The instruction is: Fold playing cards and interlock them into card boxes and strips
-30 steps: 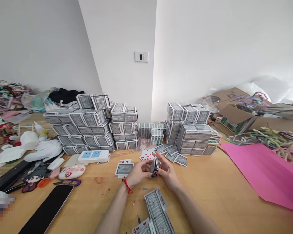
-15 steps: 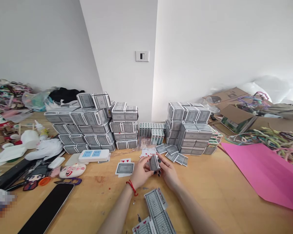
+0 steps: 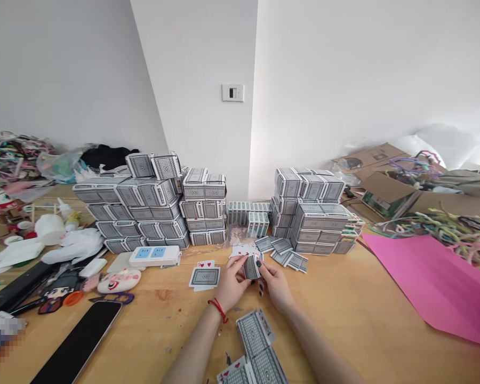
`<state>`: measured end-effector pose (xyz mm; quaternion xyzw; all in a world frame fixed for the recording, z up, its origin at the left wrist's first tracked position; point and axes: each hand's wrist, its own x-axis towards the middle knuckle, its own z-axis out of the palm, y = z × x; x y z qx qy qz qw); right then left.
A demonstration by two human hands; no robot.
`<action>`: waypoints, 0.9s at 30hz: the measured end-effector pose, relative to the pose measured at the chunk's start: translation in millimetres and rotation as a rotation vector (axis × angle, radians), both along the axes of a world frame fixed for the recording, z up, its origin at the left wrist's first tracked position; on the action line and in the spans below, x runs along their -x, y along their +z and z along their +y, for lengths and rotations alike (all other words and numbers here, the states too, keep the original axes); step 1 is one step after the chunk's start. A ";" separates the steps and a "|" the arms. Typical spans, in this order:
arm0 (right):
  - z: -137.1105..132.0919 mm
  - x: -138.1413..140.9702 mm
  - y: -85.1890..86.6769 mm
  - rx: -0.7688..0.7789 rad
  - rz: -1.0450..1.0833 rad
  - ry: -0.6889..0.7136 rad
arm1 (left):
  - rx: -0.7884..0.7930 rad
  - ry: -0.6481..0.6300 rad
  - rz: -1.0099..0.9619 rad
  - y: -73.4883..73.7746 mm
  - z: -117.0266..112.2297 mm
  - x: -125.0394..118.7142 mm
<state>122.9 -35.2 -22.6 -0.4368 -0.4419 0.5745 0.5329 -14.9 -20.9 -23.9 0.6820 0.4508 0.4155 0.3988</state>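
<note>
Both my hands meet at the middle of the wooden table around a small pack of playing cards with grey patterned backs. My left hand, with a red string at the wrist, grips the pack from the left. My right hand, with dark nails, pinches it from the right and above. Just beyond the hands lie face-up red cards. A short stack of cards lies to the left, and more loose cards lie between my forearms.
Tall stacks of card boxes stand at the back left and back right. A white power strip, a phone and craft clutter fill the left. Pink paper and cardboard boxes lie on the right.
Both hands moved slightly away from me with the pack; it turned from edge-on to show its patterned back, and the fingers closed tighter round it.
</note>
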 end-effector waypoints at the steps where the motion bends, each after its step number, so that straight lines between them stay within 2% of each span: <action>1: 0.2 0.1 -0.2 0.003 -0.013 0.009 | -0.006 0.005 0.003 0.3 -0.1 0.1; 10: -0.2 0.0 3.5 0.032 -0.046 0.033 | -0.044 0.021 0.030 1.7 -1.6 2.0; 19: 0.1 1.1 -0.6 -0.024 -0.074 -0.039 | -0.050 0.014 0.040 6.0 -3.9 0.5; 27: -1.4 0.8 0.9 -0.034 -0.152 -0.065 | -0.068 0.004 0.044 3.7 -3.5 0.8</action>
